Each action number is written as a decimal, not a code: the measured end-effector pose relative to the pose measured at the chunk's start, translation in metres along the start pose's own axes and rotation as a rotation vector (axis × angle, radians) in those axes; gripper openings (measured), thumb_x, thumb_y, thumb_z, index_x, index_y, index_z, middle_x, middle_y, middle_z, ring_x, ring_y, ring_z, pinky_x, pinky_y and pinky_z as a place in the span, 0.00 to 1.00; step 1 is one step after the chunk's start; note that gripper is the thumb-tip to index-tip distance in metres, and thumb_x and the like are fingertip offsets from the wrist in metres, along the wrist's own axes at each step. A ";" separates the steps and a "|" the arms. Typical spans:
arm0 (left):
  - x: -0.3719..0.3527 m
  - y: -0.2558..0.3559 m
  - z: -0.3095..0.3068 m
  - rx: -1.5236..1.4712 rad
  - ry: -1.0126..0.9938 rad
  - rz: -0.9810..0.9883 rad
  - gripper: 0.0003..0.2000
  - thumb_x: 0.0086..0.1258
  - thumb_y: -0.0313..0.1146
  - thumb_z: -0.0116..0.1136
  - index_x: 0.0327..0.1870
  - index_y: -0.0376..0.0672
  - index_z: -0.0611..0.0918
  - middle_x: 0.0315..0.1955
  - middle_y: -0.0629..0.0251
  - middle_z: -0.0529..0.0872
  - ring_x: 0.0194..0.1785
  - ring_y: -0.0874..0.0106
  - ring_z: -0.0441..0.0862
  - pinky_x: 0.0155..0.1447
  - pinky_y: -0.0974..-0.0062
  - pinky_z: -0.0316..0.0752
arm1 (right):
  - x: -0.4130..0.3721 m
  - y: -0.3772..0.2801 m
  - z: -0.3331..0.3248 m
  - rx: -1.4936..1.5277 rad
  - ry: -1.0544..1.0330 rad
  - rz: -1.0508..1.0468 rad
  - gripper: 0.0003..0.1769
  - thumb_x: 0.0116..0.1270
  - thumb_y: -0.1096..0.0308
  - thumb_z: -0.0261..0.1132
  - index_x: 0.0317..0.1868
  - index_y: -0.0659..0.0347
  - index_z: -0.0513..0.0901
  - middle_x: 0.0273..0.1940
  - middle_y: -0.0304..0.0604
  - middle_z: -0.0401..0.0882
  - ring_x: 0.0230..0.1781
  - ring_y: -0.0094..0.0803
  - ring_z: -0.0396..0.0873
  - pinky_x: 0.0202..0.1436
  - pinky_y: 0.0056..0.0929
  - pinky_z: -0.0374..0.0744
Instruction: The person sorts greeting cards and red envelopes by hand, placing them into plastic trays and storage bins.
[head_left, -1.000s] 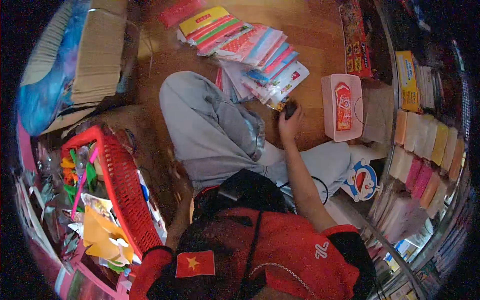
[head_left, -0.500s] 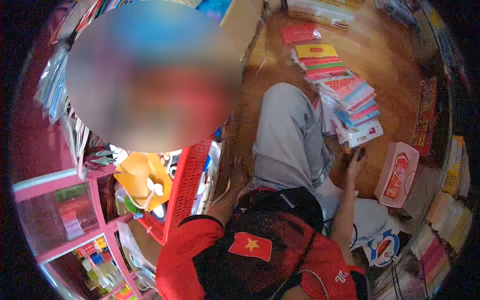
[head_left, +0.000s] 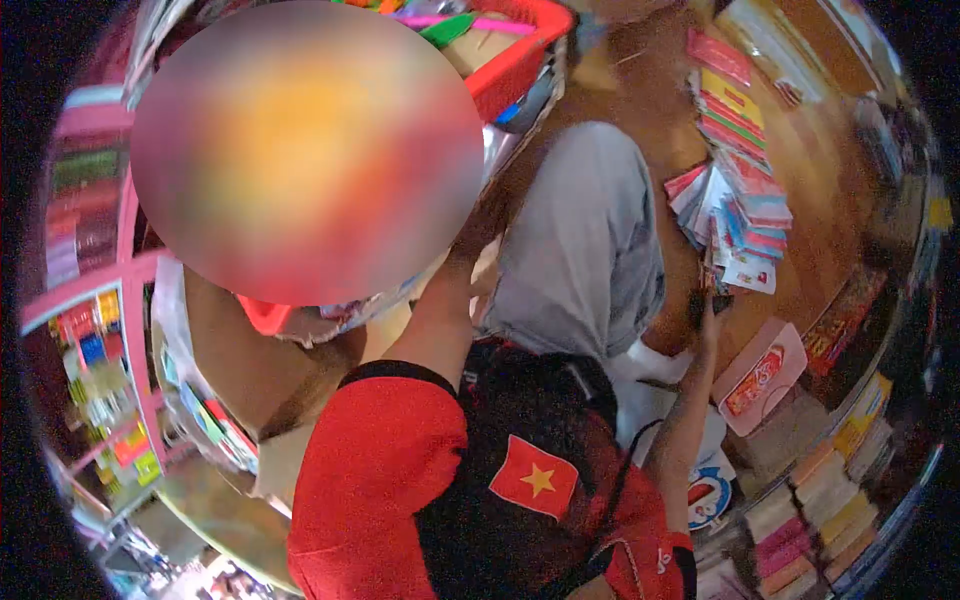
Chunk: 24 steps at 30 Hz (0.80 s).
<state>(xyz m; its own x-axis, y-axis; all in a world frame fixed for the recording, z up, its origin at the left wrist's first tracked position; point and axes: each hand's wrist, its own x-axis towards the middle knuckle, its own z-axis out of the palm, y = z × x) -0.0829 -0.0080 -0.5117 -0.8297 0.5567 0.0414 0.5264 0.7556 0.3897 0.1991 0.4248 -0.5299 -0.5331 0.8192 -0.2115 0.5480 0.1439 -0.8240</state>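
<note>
The packets [head_left: 757, 205] lay on the wooden floor [head_left: 825, 190] in a long overlapping row, its long axis running from the far end down towards the right hand [head_left: 712, 312]. They looked flat and glossy: red, yellow, blue, white. The right grip was closed on a dark object [head_left: 723, 301] beside the row's near end. The left hand [head_left: 479, 242] was too dim to tell its grip. Compared with half a second earlier, the view had swung left, and more left forearm showed.
</note>
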 end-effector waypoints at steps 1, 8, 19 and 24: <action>0.003 -0.001 -0.001 0.006 0.006 0.008 0.21 0.63 0.31 0.44 0.57 0.35 0.67 0.60 0.50 0.64 0.64 0.56 0.61 0.68 0.62 0.54 | -0.001 0.006 0.003 -0.064 0.089 -0.016 0.33 0.64 0.58 0.61 0.63 0.67 0.60 0.56 0.46 0.69 0.52 0.35 0.70 0.58 0.31 0.67; 0.008 0.006 -0.010 0.072 0.087 0.106 0.20 0.61 0.30 0.46 0.55 0.35 0.70 0.58 0.50 0.67 0.63 0.57 0.63 0.68 0.61 0.55 | -0.023 -0.013 -0.003 0.283 -0.059 0.241 0.25 0.63 0.54 0.60 0.52 0.66 0.74 0.43 0.42 0.78 0.37 0.30 0.75 0.42 0.28 0.75; -0.235 -0.033 -0.053 -0.066 0.009 0.285 0.20 0.59 0.27 0.49 0.55 0.37 0.72 0.57 0.52 0.70 0.62 0.57 0.65 0.69 0.59 0.54 | -0.064 -0.142 -0.011 0.056 -0.215 -0.002 0.27 0.62 0.48 0.59 0.43 0.67 0.80 0.39 0.43 0.79 0.40 0.28 0.77 0.44 0.28 0.74; -0.352 -0.046 -0.076 -0.129 0.066 -0.205 0.25 0.61 0.23 0.46 0.62 0.39 0.64 0.64 0.51 0.59 0.69 0.55 0.55 0.70 0.54 0.49 | -0.050 -0.168 0.053 0.012 -0.328 -0.182 0.24 0.60 0.55 0.59 0.48 0.66 0.78 0.39 0.40 0.78 0.38 0.28 0.74 0.45 0.26 0.71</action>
<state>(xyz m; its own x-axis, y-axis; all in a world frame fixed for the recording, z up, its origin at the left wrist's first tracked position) 0.1706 -0.2649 -0.4740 -0.9291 0.3697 0.0074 0.3214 0.7975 0.5106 0.0995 0.3298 -0.4085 -0.8004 0.5589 -0.2168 0.4187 0.2624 -0.8694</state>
